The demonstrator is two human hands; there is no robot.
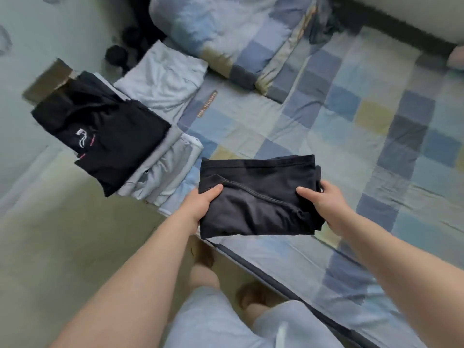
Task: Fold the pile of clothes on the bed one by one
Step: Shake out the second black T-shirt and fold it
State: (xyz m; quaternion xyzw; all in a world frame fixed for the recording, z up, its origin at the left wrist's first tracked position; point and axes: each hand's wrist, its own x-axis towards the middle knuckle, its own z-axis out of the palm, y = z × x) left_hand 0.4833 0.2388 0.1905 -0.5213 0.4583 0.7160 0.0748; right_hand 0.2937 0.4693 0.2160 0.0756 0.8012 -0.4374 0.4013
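Cardboard of a brown box (47,79) shows at the upper left of the frame, just behind a folded black top (100,136) with a small white print. That top lies on a stack of folded grey clothes (163,177) at the bed's left edge, and a folded pale garment (163,81) lies above them. At lower centre the left hand (200,204) grips the left side of a folded dark garment (258,197), thumb on top. The right hand (324,204) grips its right side, thumb on top, fingers curled round the edge. The garment is over the near edge of the checked bed (351,121), with a bundled quilt (226,33) at top centre.
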